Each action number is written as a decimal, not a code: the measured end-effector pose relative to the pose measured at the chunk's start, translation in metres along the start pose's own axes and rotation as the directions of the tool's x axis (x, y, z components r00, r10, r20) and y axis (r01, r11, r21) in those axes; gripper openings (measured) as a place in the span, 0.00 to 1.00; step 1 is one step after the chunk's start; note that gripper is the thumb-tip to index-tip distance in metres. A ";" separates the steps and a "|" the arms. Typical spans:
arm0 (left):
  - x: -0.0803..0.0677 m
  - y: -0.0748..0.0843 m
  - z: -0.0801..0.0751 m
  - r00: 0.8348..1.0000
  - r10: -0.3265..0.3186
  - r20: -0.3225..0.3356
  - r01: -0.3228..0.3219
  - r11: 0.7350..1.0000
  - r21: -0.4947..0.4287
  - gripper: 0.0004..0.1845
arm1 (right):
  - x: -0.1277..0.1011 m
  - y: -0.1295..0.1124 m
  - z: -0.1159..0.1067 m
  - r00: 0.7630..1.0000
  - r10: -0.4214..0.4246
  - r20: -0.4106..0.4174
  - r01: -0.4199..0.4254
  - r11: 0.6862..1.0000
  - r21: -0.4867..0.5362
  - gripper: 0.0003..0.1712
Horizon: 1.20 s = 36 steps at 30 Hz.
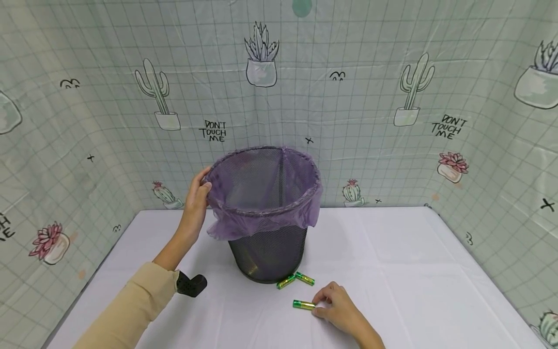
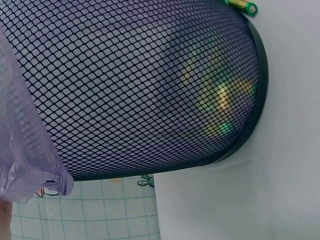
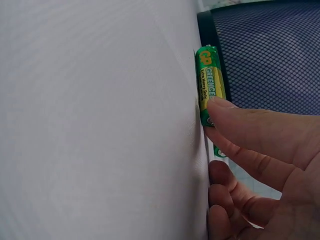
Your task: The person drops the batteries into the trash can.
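Observation:
A black mesh wastebasket [image 1: 270,252] lined with a purple plastic bag [image 1: 261,225] stands tilted on the table in the head view. My left hand [image 1: 196,201] grips its rim at the left, thumb over the bag's edge. Through the mesh in the left wrist view, blurred green and yellow shapes show at the bottom. My right hand [image 1: 337,308] pinches one end of a green and yellow battery [image 3: 210,82] between thumb and index finger, low at the white cloth. Two more batteries, a left one [image 1: 286,281] and a right one [image 1: 304,278], lie by the basket's base.
A white cloth [image 1: 392,271] covers the table. A curtain [image 1: 370,97] printed with grid lines and potted cacti hangs behind and along both sides. A small black device [image 1: 192,285] sits at the left sleeve's cuff.

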<state>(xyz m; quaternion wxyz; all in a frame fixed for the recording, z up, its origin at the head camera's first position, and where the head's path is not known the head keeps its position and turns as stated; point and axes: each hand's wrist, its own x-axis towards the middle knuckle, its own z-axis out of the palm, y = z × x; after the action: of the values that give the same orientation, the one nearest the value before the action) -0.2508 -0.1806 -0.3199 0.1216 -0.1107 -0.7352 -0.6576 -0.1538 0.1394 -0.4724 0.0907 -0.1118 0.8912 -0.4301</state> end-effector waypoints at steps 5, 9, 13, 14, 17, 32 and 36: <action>0.000 0.000 0.000 1.000 -0.003 -0.006 0.003 1.000 0.010 0.27 | -0.002 -0.002 -0.002 1.000 -0.006 0.006 0.006 1.000 -0.007 0.08; 0.000 0.000 0.000 1.000 -0.001 -0.003 0.001 1.000 0.008 0.27 | -0.004 -0.003 -0.004 1.000 -0.020 0.007 0.020 0.999 -0.029 0.08; -0.001 -0.001 0.000 1.000 -0.003 -0.004 0.003 1.000 0.006 0.27 | -0.005 -0.006 -0.005 0.999 -0.046 0.000 0.046 0.997 -0.057 0.08; -0.001 -0.001 0.000 1.000 -0.004 -0.004 0.005 1.000 0.002 0.27 | -0.005 -0.007 -0.005 0.999 -0.051 -0.004 0.051 0.997 -0.066 0.07; -0.002 0.000 -0.001 1.000 -0.008 -0.006 0.008 1.000 0.009 0.27 | -0.006 -0.012 -0.008 0.998 -0.054 -0.024 0.052 0.996 -0.075 0.07; 0.000 0.000 0.000 1.000 -0.019 -0.019 0.020 0.999 0.037 0.28 | -0.005 -0.057 -0.038 0.968 -0.110 -0.227 0.088 0.991 -0.105 0.04; 0.001 0.000 0.000 1.000 -0.010 -0.016 0.010 1.000 0.022 0.27 | -0.002 -0.074 -0.057 0.944 -0.207 -0.255 0.166 0.971 -0.173 0.03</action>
<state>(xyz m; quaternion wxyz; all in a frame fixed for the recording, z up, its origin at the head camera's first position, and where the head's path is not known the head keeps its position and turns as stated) -0.2516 -0.1806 -0.3197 0.1253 -0.1004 -0.7419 -0.6510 -0.1574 0.1380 -0.3791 -0.0821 -0.1422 0.9102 -0.3803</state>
